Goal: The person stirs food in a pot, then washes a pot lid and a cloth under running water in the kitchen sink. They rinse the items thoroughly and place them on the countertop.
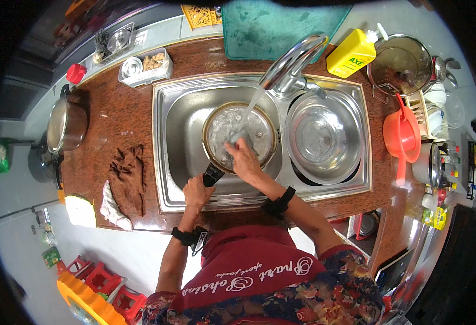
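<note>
A round metal pan (226, 122) with a brownish rim lies in the left basin of the stainless steel sink (183, 118). My left hand (197, 191) grips its black handle (213, 174) over the basin's front edge. My right hand (244, 160) presses a grey scrubbing pad or cloth (241, 137) onto the pan's wet face. Fingers hide part of the pad, and its exact kind is unclear. From the chrome faucet (295, 61) a stream of water (251, 107) falls onto the pan near the pad. A wide metal bowl (323, 138) sits in the right basin.
Behind the faucet stand a yellow pump bottle (351, 53) and a green board (278, 28). To the right is a red plastic dipper (400, 136). On the left counter are a brown cloth (128, 176), a lidded pot (67, 122) and a plastic container (146, 67).
</note>
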Demonstrator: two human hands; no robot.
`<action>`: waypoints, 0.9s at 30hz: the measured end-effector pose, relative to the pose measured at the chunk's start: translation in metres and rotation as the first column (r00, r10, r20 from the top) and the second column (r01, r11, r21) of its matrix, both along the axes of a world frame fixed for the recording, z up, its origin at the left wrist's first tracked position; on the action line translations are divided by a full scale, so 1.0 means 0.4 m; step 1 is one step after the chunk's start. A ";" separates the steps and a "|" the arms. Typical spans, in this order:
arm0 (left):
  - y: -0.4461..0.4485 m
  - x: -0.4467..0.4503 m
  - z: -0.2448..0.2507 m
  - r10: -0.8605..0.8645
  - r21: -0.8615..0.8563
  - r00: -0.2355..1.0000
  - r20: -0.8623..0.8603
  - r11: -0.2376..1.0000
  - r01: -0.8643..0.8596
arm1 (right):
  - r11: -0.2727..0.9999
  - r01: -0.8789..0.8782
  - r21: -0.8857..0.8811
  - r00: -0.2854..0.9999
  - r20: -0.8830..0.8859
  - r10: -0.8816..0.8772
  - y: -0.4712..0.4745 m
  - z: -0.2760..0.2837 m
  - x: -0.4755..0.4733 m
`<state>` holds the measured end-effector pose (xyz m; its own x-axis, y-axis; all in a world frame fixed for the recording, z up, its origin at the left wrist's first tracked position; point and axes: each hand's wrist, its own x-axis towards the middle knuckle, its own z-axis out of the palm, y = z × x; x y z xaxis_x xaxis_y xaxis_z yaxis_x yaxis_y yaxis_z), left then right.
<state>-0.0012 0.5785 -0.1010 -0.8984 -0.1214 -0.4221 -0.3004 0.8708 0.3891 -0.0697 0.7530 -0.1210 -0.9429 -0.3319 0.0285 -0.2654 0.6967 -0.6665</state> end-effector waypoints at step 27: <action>-0.032 -0.016 -0.008 0.079 -0.076 0.997 -0.001 0.994 -0.079 | 0.989 -0.149 0.006 0.978 0.148 0.146 -0.008 0.013 0.026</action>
